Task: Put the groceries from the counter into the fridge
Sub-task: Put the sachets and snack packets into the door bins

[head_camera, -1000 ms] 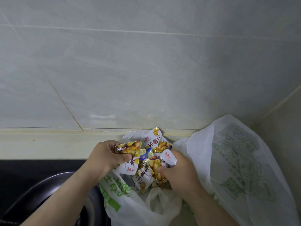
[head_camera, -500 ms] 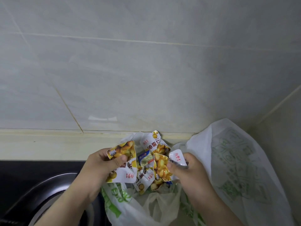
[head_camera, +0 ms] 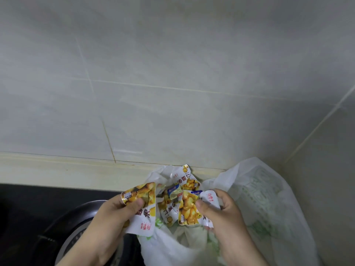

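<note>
Pan [head_camera: 71, 229] sits dark at near left. Beside it, left hand [head_camera: 113, 217] pinches a snack packet [head_camera: 142, 210] between thumb and fingers. Right hand [head_camera: 226, 215] pinches a second packet [head_camera: 187, 211], both over the open white bag [head_camera: 269, 208] at right.

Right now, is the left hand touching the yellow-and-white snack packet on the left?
Touching. The head view shows the left hand pinching the snack packet, with its thumb pressed on the printed front.

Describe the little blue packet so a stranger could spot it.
Find the white plastic bag in the corner. Just left of it is a bunch of yellow snack packets. Among them sits the small packet, the only blue and green one.
</note>
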`<state>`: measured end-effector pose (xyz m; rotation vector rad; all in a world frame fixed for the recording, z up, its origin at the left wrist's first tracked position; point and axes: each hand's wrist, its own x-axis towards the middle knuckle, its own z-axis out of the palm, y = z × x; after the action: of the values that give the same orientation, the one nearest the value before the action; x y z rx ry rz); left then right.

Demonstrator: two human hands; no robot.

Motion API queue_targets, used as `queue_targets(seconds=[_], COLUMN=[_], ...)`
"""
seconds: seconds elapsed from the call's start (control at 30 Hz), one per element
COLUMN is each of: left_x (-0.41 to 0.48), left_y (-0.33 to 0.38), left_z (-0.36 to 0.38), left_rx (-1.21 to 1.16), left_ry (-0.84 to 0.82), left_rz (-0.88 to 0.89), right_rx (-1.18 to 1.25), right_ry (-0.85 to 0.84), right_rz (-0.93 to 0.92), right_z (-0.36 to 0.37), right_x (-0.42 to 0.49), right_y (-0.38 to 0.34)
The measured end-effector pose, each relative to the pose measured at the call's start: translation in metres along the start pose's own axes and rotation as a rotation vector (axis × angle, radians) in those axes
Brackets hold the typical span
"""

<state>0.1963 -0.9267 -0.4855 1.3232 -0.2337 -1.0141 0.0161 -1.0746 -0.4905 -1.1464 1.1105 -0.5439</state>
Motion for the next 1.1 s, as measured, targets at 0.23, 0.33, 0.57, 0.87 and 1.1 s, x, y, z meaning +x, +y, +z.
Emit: queue_targets(seconds=[0.23, 0.33, 0.57, 0.87, 1.1], left_x=[-0.062, -0.093, -0.16, -0.25, -0.35], left_y=[0.009, 0.015, 0.021, 0.024, 0.014], left_z=[-0.007, -0.008, -0.042, -0.11, -0.16], left_rx=[-0.017, -0.039, -0.048, -0.077, -0.026], left_ry=[0.046, 0.066, 0.181, 0.481, 0.717], left_rz=[0.09, 0.13, 0.208, 0.341, 0.413], right_rx=[-0.015, -0.062, -0.052, -0.161, -0.252], right_ry=[-0.127, -0.248, -0.386, -0.549, -0.724], right_rz=[-0.065, -0.081, -0.103, -0.228, -0.316], right_z=[0.016, 0.025, 0.058, 0.12, 0.167], right_x=[-0.056, -0.081, -0.128, -0.2, -0.285], right_y=[-0.016, -0.022, -0.025, -0.023, -0.006])
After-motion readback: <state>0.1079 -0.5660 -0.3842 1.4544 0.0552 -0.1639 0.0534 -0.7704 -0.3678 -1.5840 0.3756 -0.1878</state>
